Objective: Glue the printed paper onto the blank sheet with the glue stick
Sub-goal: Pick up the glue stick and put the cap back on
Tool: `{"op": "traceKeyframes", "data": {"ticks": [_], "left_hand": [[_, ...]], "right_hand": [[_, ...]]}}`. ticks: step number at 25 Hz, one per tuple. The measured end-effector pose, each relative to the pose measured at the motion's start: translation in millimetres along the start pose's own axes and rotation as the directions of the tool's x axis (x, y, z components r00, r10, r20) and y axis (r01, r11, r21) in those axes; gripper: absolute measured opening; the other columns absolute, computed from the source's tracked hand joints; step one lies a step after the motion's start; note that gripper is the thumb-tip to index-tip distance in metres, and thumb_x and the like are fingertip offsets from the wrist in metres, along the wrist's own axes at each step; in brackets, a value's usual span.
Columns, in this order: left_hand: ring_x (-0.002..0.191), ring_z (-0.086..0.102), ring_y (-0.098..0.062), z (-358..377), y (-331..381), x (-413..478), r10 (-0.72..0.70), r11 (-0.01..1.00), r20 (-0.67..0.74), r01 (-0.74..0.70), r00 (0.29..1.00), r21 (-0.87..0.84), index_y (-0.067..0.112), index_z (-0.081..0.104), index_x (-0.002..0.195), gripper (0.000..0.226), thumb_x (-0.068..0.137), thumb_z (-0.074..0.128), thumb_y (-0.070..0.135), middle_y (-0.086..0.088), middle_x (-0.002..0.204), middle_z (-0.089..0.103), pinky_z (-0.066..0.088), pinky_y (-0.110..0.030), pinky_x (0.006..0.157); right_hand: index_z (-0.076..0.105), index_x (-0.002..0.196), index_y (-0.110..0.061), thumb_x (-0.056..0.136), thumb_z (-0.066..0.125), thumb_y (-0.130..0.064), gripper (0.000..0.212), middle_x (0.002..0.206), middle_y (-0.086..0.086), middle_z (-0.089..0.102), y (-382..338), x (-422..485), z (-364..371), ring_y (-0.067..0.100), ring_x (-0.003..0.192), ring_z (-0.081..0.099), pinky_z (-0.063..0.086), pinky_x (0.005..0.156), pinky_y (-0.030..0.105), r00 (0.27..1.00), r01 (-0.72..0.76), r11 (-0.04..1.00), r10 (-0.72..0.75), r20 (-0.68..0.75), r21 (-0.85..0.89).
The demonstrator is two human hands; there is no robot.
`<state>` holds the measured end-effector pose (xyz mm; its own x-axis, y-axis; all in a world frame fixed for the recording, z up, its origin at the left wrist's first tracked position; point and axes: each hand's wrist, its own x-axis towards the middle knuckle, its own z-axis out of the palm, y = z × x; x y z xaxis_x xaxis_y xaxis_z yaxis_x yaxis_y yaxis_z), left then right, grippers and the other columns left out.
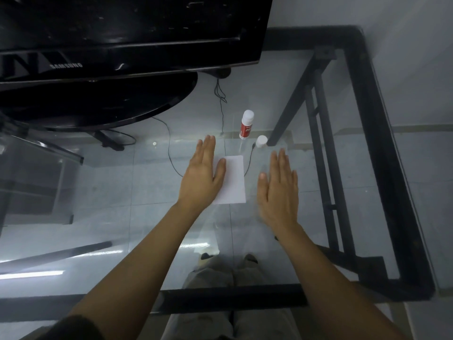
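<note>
My left hand [202, 174] lies flat and open, fingers together, its thumb side over the left edge of the paper [231, 181] on the glass table [110, 192]; it grips nothing. Only one white sheet shows, so I can't tell printed from blank. I'd judge this the pressing or steadying step, or the very start. Beyond the paper stands the glue [245, 123], and just right of it a small white cap [261, 141]. My right hand [279, 190], open, flat and empty, sits beside the paper, apart from it. Next calls for reaching forward to the glue.
</note>
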<state>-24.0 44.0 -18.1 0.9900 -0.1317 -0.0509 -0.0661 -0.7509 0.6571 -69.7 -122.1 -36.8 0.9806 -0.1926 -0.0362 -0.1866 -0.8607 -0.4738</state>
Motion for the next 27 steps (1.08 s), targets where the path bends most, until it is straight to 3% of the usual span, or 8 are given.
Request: {"op": "traceKeyframes", "data": {"ticks": [4,8,14,17,20,22,24,27], "left_hand": [[0.128,0.045,-0.021,1,23,49,0.002,0.986,0.007,-0.001,1.0,-0.164,0.013,0.039,0.138,0.056,0.089,0.058,0.034,-0.008,0.141,0.048,0.029,-0.021,0.098],[0.119,0.052,-0.018,11,26,77,0.0,0.966,0.082,0.021,0.997,-0.259,0.015,0.047,0.128,0.057,0.08,0.07,0.035,-0.005,0.131,0.057,0.038,-0.025,0.093],[0.107,0.06,-0.014,9,30,82,0.009,0.941,0.043,0.006,0.999,-0.337,0.011,0.056,0.113,0.033,0.085,0.065,0.026,-0.005,0.114,0.066,0.041,-0.019,0.087],[0.094,0.062,-0.004,-16,44,68,-0.016,0.879,0.065,0.045,0.998,-0.475,0.013,0.049,0.127,0.04,0.092,0.054,0.031,-0.001,0.11,0.062,0.049,-0.014,0.081],[0.088,0.062,-0.009,-49,59,47,-0.019,0.804,0.053,0.047,0.998,-0.593,0.018,0.042,0.134,0.042,0.095,0.046,0.033,0.001,0.104,0.059,0.054,-0.02,0.077],[0.08,0.063,-0.009,-64,65,35,-0.01,0.776,0.005,0.011,1.0,-0.63,0.024,0.042,0.122,0.027,0.096,0.045,0.029,-0.002,0.099,0.062,0.054,-0.023,0.072],[0.072,0.064,-0.009,-89,79,26,0.005,0.76,-0.108,-0.074,0.994,-0.645,0.028,0.038,0.102,0.01,0.095,0.045,0.031,-0.007,0.096,0.065,0.054,-0.024,0.068],[0.069,0.067,-0.011,-120,103,15,0.046,0.744,-0.213,-0.176,0.976,-0.644,0.027,0.039,0.09,0.021,0.086,0.045,0.046,-0.005,0.088,0.068,0.056,-0.023,0.064]], "right_hand": [[0.002,0.146,-0.014,0.097,0.018,-0.041,0.059,0.157,0.007,-0.002,23,10,-5,0.022,0.143,-0.005,-0.007,0.112,0.039,0.99,-0.078,0.981,0.098,0.103,-0.18],[-0.005,0.145,-0.012,0.096,0.013,-0.044,0.062,0.157,0.008,-0.006,31,14,1,0.023,0.143,-0.008,-0.008,0.111,0.039,0.98,-0.048,0.961,0.098,0.171,-0.273],[-0.01,0.144,-0.01,0.096,0.011,-0.045,0.063,0.156,0.009,-0.011,30,15,0,0.023,0.142,-0.011,-0.008,0.111,0.038,0.97,-0.037,0.951,0.109,0.219,-0.308],[0.002,0.146,-0.011,0.096,0.018,-0.045,0.062,0.157,0.009,0.005,15,24,-26,0.024,0.143,0.003,0.001,0.113,0.037,0.974,-0.045,0.99,0.074,0.212,-0.137],[0.038,0.138,-0.015,0.097,0.032,-0.041,0.049,0.141,0.01,0.046,-16,35,-67,0.026,0.129,0.041,0.032,0.105,0.036,1.0,-0.019,0.98,0.02,-0.005,0.198],[0.059,0.118,-0.013,0.096,0.039,-0.038,0.039,0.117,0.012,0.064,-38,45,-91,0.025,0.107,0.058,0.046,0.089,0.033,0.999,-0.01,0.901,0.027,-0.033,0.433],[0.065,0.104,-0.01,0.093,0.045,-0.042,0.04,0.103,0.009,0.069,-74,52,-124,0.021,0.094,0.062,0.05,0.079,0.035,0.999,-0.037,0.801,0.029,0.022,0.598],[0.067,0.1,-0.031,0.083,0.051,-0.056,0.034,0.094,-0.022,0.067,-115,53,-158,-0.009,0.086,0.059,0.043,0.069,0.013,0.988,-0.09,0.706,-0.025,0.151,0.703]]}}
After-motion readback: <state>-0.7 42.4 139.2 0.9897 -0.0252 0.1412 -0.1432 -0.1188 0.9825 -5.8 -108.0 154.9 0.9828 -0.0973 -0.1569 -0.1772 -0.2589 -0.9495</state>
